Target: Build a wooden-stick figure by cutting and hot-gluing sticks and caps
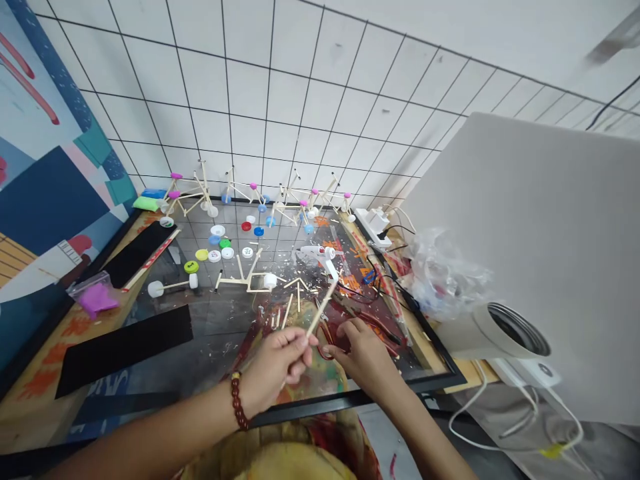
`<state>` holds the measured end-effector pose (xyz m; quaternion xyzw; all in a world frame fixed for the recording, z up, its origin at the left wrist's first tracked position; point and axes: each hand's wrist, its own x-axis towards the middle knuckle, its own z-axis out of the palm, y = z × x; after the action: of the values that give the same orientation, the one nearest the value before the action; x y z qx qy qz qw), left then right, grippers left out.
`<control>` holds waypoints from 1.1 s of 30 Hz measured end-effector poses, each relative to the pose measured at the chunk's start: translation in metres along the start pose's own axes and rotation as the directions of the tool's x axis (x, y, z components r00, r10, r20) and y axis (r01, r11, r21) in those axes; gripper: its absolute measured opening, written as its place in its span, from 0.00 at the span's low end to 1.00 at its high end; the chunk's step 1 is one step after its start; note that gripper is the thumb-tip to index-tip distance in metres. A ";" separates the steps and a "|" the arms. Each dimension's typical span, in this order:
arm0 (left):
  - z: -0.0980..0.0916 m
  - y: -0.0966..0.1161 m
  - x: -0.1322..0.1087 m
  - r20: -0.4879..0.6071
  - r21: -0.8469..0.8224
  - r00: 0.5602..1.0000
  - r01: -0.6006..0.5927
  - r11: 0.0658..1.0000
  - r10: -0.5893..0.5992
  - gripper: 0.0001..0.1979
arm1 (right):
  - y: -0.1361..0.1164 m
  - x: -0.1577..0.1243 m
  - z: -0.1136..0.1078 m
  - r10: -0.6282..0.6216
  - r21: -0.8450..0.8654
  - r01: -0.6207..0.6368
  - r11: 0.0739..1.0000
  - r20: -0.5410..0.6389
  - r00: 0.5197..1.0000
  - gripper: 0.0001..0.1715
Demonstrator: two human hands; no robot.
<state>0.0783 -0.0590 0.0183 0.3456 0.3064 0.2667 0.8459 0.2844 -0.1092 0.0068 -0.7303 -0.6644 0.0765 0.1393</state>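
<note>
My left hand [275, 370] is closed on a thin wooden stick [323, 307] that points up and to the right over the glass tabletop [220, 320]. My right hand [363, 353] lies just beside it, fingers curled down onto red-handled scissors [373, 327] on the table. A bead bracelet [239, 400] circles my left wrist. Just beyond the stick's tip lies a white glue gun [320, 253]. Loose stick pieces [295, 293] are scattered in front of my hands.
Stick-and-bottle-cap models [250, 197] stand along the tiled back wall, with loose coloured caps [220, 243] in front. Black strips [125, 347] lie at the left, beside a bag of purple material [95, 297]. A crumpled plastic bag [445, 273], power strip [377, 220] and white lamp [505, 330] stand at right.
</note>
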 end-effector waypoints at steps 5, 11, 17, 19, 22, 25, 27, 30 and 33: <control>0.006 -0.013 -0.004 0.031 0.058 0.996 0.080 0.995 -0.082 0.25 | 0.002 -0.001 0.009 -0.032 -0.075 0.034 0.997 0.029 0.999 0.08; -0.001 -0.013 0.006 -0.006 -0.005 0.998 0.055 0.998 -0.055 0.26 | 0.014 0.001 0.017 -0.099 -0.087 0.097 0.991 -0.011 0.995 0.13; -0.008 -0.003 0.011 -0.082 -0.081 0.997 0.005 0.997 -0.012 0.23 | 0.006 0.003 0.014 0.017 -0.029 -0.014 0.999 0.099 0.995 0.11; -0.010 0.002 0.011 -0.111 -0.117 0.994 -0.001 0.993 -0.012 0.22 | 0.003 0.005 0.002 0.087 0.121 -0.109 0.987 0.168 0.982 0.11; -0.014 0.009 0.013 -0.130 -0.160 0.991 0.021 0.987 -0.043 0.22 | 0.001 0.007 -0.019 0.064 0.529 -0.246 0.812 0.339 0.939 0.14; -0.018 0.013 0.015 -0.138 -0.184 0.989 0.026 0.983 -0.052 0.22 | 0.001 0.007 -0.031 -0.040 0.764 -0.395 0.511 0.480 0.876 0.20; -0.020 0.015 0.016 -0.146 -0.186 0.988 0.026 0.982 -0.054 0.22 | 0.001 0.007 -0.034 -0.066 0.786 -0.464 0.408 0.533 0.844 0.24; -0.021 0.020 0.016 -0.164 -0.175 0.985 0.023 0.984 -0.052 0.21 | -0.003 0.012 -0.033 -0.074 0.728 -0.449 0.518 0.561 0.825 0.26; -0.021 0.027 0.017 -0.178 -0.152 0.984 -0.006 0.988 -0.022 0.19 | -0.014 0.021 -0.031 0.036 0.410 -0.249 0.878 0.460 0.887 0.15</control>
<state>0.0686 -0.0225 0.0210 0.2534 0.3614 0.3159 0.8399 0.2829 -0.0906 0.0419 -0.6883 -0.5843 0.4037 0.1477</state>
